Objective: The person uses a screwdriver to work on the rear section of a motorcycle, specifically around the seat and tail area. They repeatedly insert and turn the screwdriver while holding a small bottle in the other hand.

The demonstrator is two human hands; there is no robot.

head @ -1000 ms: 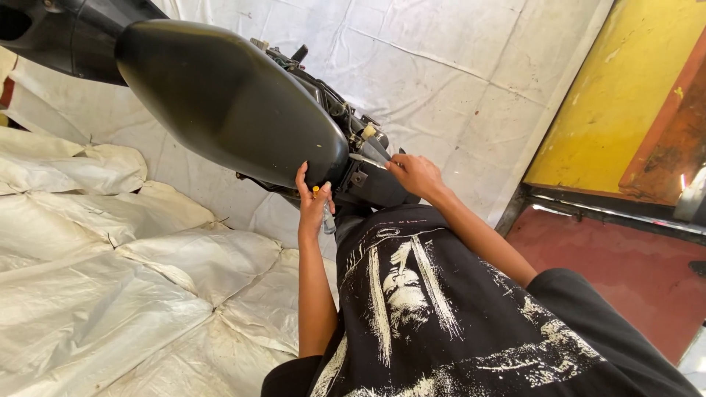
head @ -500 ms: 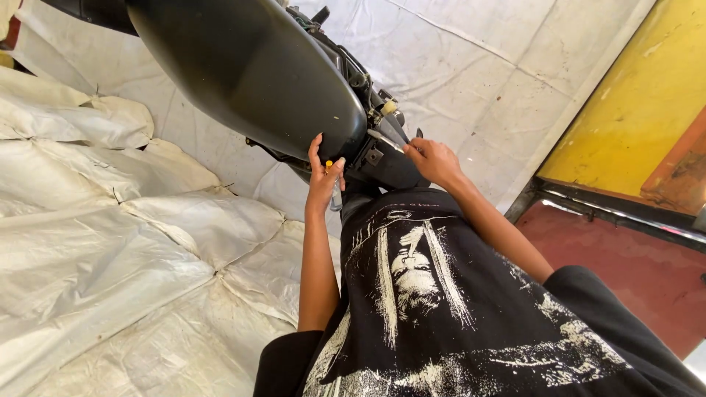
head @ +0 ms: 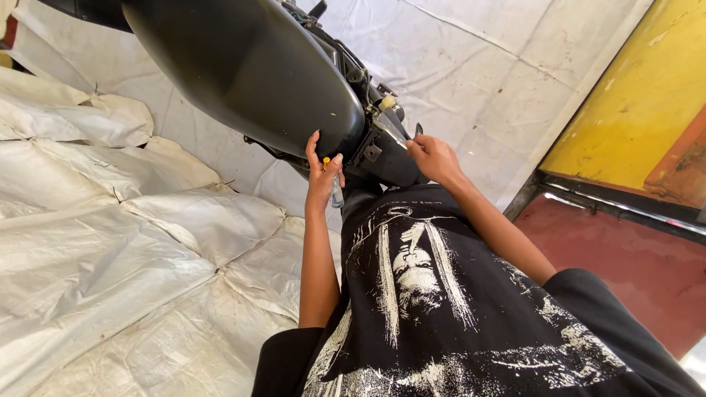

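Nearest to us is our black printed shirt [head: 434,294], filling the bottom of the view, with both bare forearms reaching up and away from it.

Our left hand [head: 322,173] is raised against the rear lower edge of the big black motorcycle body panel [head: 250,73]. Its fingers are spread flat on the panel, while the thumb and palm pinch a small clear-handled screwdriver with a yellow end [head: 332,180], which hangs down along the wrist.

Just to the right, our right hand [head: 434,156] is curled closed around a slim metal tool [head: 401,136]. The tool's tip points left into the exposed metal parts [head: 375,110] at the panel's rear corner. We cannot tell exactly what the tip touches there.

The two hands sit near each other, on either side of a dark bracket [head: 371,153] beneath the panel.

Under and beyond the motorcycle, a crumpled white tarp [head: 110,242] covers the ground and runs to the far edge of the view. At the right, a red floor [head: 618,257] meets a yellow wall [head: 625,95] behind a dark metal rail [head: 610,206].
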